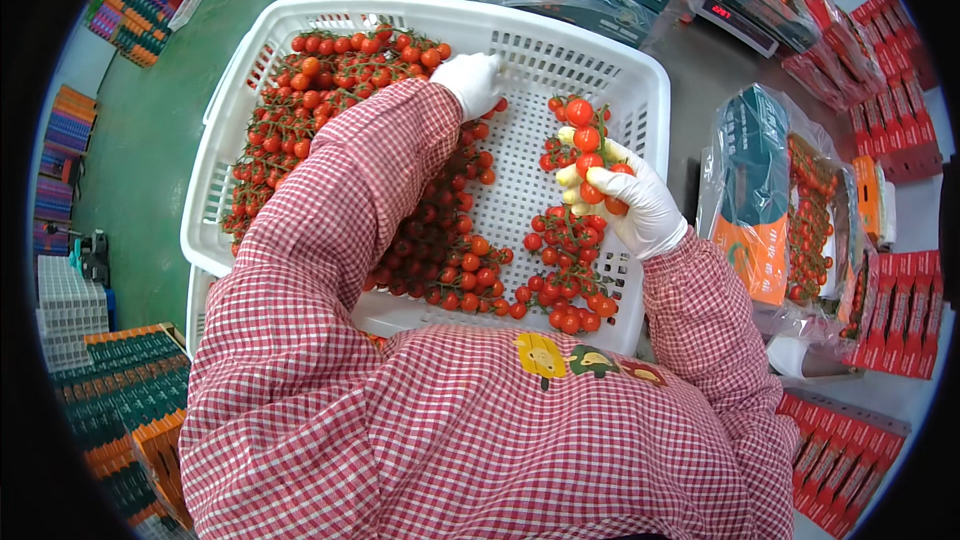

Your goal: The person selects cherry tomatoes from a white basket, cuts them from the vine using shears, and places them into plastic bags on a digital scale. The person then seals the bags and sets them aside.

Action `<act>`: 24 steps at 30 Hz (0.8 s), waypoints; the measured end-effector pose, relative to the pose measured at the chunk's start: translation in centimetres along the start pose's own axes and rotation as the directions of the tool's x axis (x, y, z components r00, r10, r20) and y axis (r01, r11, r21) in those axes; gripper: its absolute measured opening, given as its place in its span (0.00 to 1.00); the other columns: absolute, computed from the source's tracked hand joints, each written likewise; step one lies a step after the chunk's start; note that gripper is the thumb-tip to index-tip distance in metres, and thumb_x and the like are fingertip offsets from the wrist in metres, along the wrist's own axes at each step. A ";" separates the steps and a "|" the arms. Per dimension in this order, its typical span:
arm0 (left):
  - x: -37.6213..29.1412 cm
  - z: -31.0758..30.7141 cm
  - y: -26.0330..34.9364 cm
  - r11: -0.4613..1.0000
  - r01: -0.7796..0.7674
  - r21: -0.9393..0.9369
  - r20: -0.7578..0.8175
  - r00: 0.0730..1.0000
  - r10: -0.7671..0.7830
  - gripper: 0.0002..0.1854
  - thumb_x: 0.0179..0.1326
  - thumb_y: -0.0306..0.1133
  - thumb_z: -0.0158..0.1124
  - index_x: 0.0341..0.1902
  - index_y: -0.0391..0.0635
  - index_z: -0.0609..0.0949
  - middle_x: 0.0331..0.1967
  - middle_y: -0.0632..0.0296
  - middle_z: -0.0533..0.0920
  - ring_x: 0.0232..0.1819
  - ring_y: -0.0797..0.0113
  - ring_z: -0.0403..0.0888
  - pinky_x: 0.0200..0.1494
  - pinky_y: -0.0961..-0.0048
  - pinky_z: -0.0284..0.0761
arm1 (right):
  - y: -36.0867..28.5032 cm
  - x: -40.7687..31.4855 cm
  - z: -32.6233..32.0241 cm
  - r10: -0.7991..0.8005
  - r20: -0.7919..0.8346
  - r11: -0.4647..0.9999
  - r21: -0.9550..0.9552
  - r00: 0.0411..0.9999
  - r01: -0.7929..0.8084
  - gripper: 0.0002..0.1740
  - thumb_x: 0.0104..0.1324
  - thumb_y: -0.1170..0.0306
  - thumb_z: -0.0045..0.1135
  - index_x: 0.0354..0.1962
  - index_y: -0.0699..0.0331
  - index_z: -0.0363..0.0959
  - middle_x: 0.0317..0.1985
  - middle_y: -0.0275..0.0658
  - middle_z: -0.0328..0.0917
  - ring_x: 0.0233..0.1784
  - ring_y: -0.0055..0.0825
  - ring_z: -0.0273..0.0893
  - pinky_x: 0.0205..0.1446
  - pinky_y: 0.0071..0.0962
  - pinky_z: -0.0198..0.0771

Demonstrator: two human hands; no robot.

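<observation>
A large white plastic crate (660, 112) with slotted walls lies before me, holding red cherry tomatoes on the vine (341, 82). They are piled thickly on its left side, with a smaller group of clusters (574, 270) near the right wall. My right hand (637, 202), in a white glove, grips a truss of cherry tomatoes (587, 139) above that group. Also gloved, my left hand (469, 84) reaches over the middle of the crate at the edge of the pile. Its fingers are partly hidden, so whether it holds a tomato stem is unclear.
Right of the crate, a green and orange carton (750, 202) in clear plastic contains tomatoes. A scale with a lit red display (735, 24) bears another carton at the back right. Red cartons (904, 315) line the right side; stacked cartons (131, 390) stand on the green floor (150, 165).
</observation>
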State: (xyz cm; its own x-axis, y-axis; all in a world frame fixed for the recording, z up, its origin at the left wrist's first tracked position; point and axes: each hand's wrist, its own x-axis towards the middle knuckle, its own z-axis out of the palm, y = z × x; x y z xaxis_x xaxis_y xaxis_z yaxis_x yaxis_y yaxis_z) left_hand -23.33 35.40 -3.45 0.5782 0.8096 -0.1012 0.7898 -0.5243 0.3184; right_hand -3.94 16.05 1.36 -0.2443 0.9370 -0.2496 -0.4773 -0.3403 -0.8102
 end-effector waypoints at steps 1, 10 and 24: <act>0.6 1.0 -0.6 0.875 0.013 0.485 0.048 0.998 -0.041 0.16 0.63 0.35 0.56 0.53 0.47 0.79 0.51 0.53 0.81 0.56 0.60 0.78 0.52 0.68 0.75 | 0.0 0.0 -0.2 0.006 0.030 0.998 0.057 1.000 -0.007 0.27 0.68 0.66 0.54 0.61 0.68 0.62 0.47 0.48 0.79 0.45 0.33 0.81 0.45 0.28 0.78; 2.3 1.3 0.1 0.944 0.015 0.329 0.200 0.976 -0.085 0.18 0.53 0.31 0.62 0.50 0.47 0.82 0.47 0.50 0.83 0.51 0.58 0.81 0.50 0.65 0.77 | 0.4 -0.8 -1.5 -0.105 0.028 0.987 0.123 0.994 0.100 0.30 0.74 0.55 0.40 0.65 0.68 0.57 0.54 0.51 0.75 0.51 0.35 0.78 0.49 0.31 0.74; -8.7 -6.2 9.3 0.725 -0.492 -0.482 -0.265 0.871 0.414 0.42 0.42 0.28 0.75 0.64 0.42 0.67 0.62 0.55 0.70 0.62 0.62 0.69 0.61 0.65 0.69 | 0.1 -2.9 1.2 -0.131 -0.053 0.966 0.219 0.990 0.140 0.46 0.55 0.78 0.63 0.69 0.63 0.49 0.63 0.40 0.65 0.67 0.31 0.65 0.68 0.34 0.65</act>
State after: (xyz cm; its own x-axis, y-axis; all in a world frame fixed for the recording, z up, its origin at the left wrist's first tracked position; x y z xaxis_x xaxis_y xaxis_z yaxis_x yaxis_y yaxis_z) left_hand -22.32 25.13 6.26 0.7762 0.5578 0.2940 0.1898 -0.6513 0.7347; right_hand -4.32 13.19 2.61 -0.1348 0.9764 -0.1687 -0.6796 -0.2150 -0.7013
